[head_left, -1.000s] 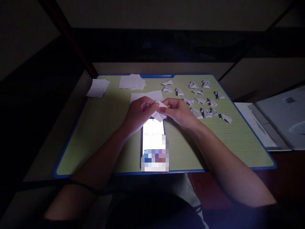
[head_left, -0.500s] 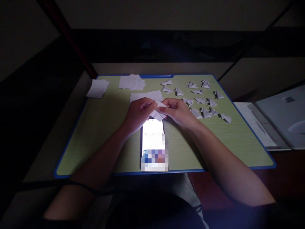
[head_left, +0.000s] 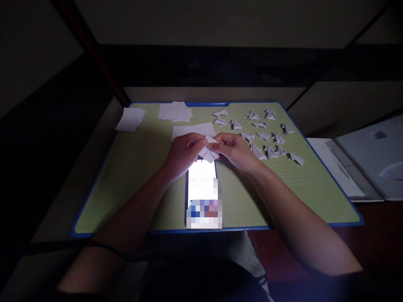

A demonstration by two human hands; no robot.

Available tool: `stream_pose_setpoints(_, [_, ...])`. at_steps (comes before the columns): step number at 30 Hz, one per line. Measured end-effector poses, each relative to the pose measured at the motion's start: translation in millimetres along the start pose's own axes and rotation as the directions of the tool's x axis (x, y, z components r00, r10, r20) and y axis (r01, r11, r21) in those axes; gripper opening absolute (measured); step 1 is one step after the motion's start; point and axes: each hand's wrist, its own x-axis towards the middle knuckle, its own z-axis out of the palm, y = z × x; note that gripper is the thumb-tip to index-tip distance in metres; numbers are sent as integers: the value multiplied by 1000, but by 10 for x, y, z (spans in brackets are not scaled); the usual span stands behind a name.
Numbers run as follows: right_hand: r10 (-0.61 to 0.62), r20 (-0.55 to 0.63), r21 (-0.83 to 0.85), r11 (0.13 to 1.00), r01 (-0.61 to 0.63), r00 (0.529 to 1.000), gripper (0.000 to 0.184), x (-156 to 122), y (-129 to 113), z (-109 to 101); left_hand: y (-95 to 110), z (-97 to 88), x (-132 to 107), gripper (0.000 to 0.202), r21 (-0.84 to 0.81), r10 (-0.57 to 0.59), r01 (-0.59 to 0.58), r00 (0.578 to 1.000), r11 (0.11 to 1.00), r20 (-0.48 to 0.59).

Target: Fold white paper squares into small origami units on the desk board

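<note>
Between my two hands is a small piece of folded white paper (head_left: 209, 156), creased, with one corner pointing down. My left hand (head_left: 185, 153) pinches its left side, thumb on top. From the right, my right hand (head_left: 234, 151) grips it too, its thumb lying across the paper; the fingers behind are mostly hidden. Just below the paper lies a phone (head_left: 202, 184) with a bright screen showing digits, its lower part blurred out. Behind my hands a larger white sheet (head_left: 192, 130) rests on the table.
Several folded paper figures (head_left: 263, 136) are spread over the right back of the green, blue-edged table (head_left: 126, 184). Stacks of white paper squares sit at the back left (head_left: 130, 118) and back middle (head_left: 170, 111). Beyond the right edge stands a pale box-like object (head_left: 371, 155).
The whole view has shifted slightly, so the table appears a little lower. Both hands keep hold of the folded paper in nearly the same pose.
</note>
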Motion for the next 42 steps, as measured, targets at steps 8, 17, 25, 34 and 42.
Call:
stream_pose_setpoints(8, [32, 7, -18, 999, -32, 999, 27, 0, 16, -15, 13, -25, -2, 24, 99, 27, -29, 999, 995, 25])
stream_pose_setpoints(17, [57, -7, -44, 997, -57, 998, 25, 5, 32, -30, -14, -13, 2, 23, 91, 26, -29, 999, 995, 32])
stream_pose_setpoints(25, [51, -7, -31, 998, -51, 999, 25, 1, 40, -31, -5, -14, 7, 20, 54, -8, 6, 999, 999, 35])
stream_pose_setpoints(34, [41, 6, -37, 998, -41, 999, 26, 10, 44, -50, -5, -14, -2, 20, 68, -8, 6, 999, 998, 32])
stream_pose_setpoints(42, [58, 18, -79, 995, -56, 998, 34, -24, -48, -18, -32, 2, -7, 23, 170, 71, -67, 997, 983, -15])
